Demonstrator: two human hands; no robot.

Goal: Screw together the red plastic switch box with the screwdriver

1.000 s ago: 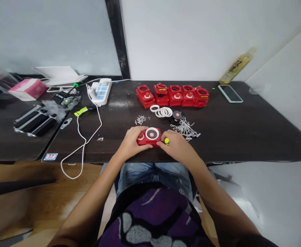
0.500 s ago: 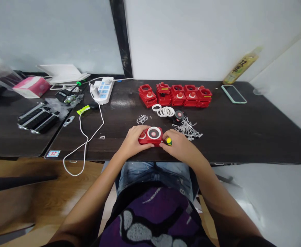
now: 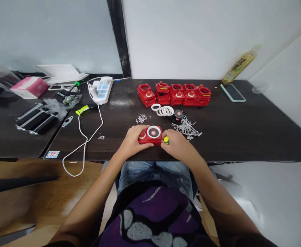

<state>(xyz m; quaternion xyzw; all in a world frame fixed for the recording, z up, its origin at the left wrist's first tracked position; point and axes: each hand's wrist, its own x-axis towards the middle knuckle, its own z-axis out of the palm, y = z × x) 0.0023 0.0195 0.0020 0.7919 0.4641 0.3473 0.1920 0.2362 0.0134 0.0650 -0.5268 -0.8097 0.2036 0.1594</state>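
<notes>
On the table's near edge lies a red plastic housing [image 3: 154,140], with a white ring around a black round disc on top and a small red knob at its left. My left hand [image 3: 134,141] grips the left side of this housing, thumb along the front and fingers behind. At its right end, my right hand [image 3: 176,144] is closed around a screwdriver [image 3: 166,140] with a yellow and green handle. The tool's tip is hidden by the fingers and housing. Beyond my hands lie small screws [image 3: 141,119], white rings [image 3: 165,110], black round discs [image 3: 178,115] and metal pins [image 3: 187,128].
Several red housings [image 3: 176,94] stand in a row by the wall. A phone [image 3: 233,93] and a leaning yellow bottle [image 3: 240,65] are at the right. To the left are a power strip [image 3: 103,90], its looping white cable [image 3: 85,144] and black rollers [image 3: 38,118].
My right hand and the screwdriver have shifted slightly left, closer against the housing's right end, and the handle has tilted. My left hand keeps its hold.
</notes>
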